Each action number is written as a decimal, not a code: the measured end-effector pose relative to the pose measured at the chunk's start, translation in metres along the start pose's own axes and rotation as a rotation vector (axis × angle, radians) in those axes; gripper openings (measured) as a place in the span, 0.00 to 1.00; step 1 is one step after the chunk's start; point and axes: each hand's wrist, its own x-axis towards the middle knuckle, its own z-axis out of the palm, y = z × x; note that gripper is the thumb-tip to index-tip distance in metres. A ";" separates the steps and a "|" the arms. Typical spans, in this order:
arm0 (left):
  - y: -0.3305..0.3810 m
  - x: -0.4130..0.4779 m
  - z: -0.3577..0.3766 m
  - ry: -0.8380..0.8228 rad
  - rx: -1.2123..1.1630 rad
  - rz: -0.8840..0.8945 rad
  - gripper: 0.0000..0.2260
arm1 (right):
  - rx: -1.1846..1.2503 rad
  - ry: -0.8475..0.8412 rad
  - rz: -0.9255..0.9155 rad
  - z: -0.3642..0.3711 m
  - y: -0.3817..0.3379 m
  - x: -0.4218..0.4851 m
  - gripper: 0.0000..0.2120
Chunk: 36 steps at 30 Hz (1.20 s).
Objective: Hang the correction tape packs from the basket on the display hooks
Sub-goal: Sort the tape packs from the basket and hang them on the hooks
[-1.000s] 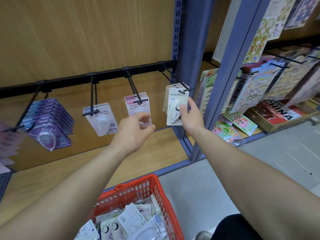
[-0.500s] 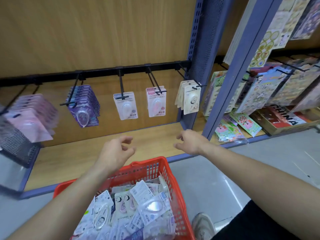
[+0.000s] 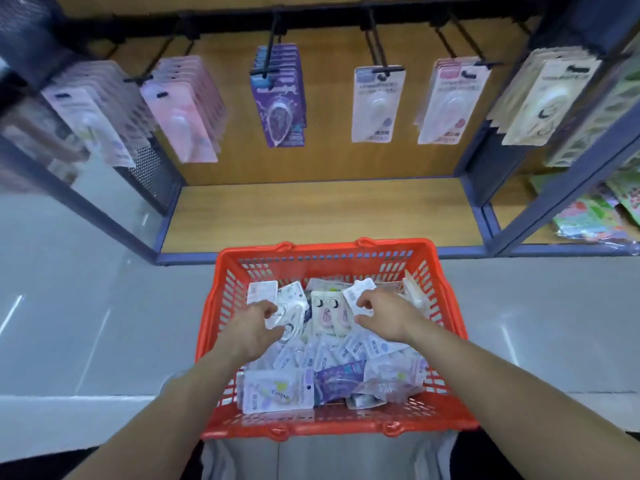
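Red plastic mesh makes up the basket (image 3: 322, 249), which sits in front of the wooden shelf (image 3: 311, 216), heaped with correction tape packs (image 3: 277, 393). I have the left hand (image 3: 254, 329) down toward the basket's far left side, fingers curled over a clear-blister pack (image 3: 292, 315). Whether that pinch is closed I cannot tell. The right hand (image 3: 389, 317), toward the far right side, pinches a white-backed pack (image 3: 358, 294) between fingertips and thumb, its top corner tipped up. I judge these packs light, stiff in the card, slick and springy at the blister, and apt to slide over one another. I'd take each by the card edge below the hang slot, leaving the slot free. By my count there is one basket, two hands and six loaded display hooks (image 3: 375, 46) on the rail (image 3: 138, 26). Left to right these carry two pale pink stacks, a purple stack, a thin white lot, a thin pink lot and a cream stack. The basket's packs are too jumbled to count, though well over a dozen.
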 end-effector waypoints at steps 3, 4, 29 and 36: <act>-0.018 0.013 0.020 -0.012 -0.068 -0.059 0.25 | 0.013 -0.006 -0.032 0.025 -0.011 0.022 0.18; -0.022 0.017 0.026 -0.008 -0.087 -0.075 0.25 | 0.016 -0.004 -0.049 0.033 -0.015 0.028 0.18; -0.032 0.046 0.052 0.315 -0.482 -0.050 0.12 | 0.589 0.084 0.014 0.087 -0.051 0.099 0.19; -0.023 0.037 0.031 0.284 -0.880 -0.129 0.12 | 0.829 0.073 -0.068 0.057 -0.040 0.073 0.11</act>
